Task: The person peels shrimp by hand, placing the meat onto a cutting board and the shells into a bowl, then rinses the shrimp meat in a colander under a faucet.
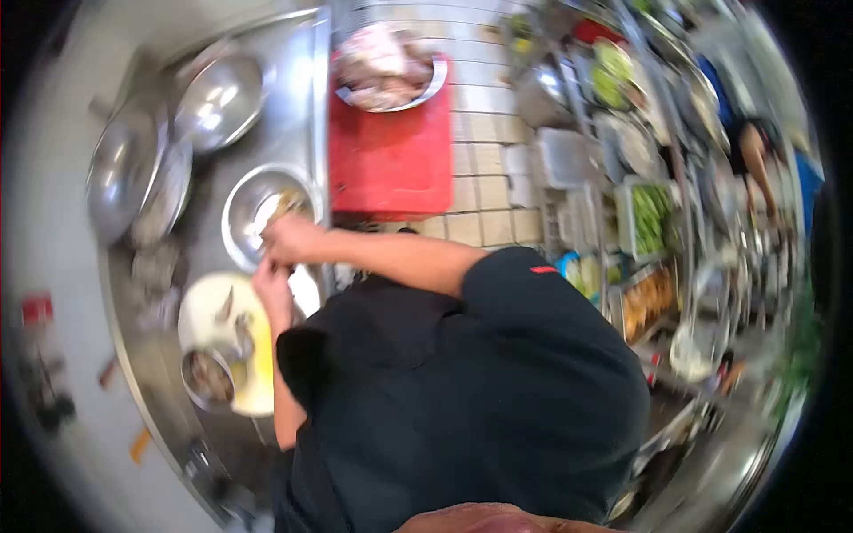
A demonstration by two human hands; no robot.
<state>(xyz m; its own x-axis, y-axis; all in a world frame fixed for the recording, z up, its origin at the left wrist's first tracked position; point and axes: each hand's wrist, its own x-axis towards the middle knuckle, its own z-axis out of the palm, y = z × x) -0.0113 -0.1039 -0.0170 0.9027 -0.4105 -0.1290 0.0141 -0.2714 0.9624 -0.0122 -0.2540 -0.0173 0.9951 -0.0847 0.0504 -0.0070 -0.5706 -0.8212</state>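
Observation:
My right hand [295, 240] is closed at the near rim of a steel bowl [233, 218] with some brownish pieces [286, 202] inside. Just below it, my left hand [272, 286] is closed too, its fingertips meeting those of the right. Whatever they pinch is small, blurred and partly hidden. Beside my left hand lies a round whitish chopping board [197, 306], yellow along one side. On the board are a greyish slender piece [226, 305], possibly a shrimp, and another grey piece [243, 339]. A small metal container [187, 384] of grey-brown pieces stands at the board's edge.
Large steel bowls [222, 105] stand at the back of the steel counter [284, 107]. Right of it, a red crate [391, 160] carries a basin of raw meat [384, 75]. Shelving [604, 191] with vegetable tubs [651, 218] stands farther right; another person's arm [755, 164] shows beyond.

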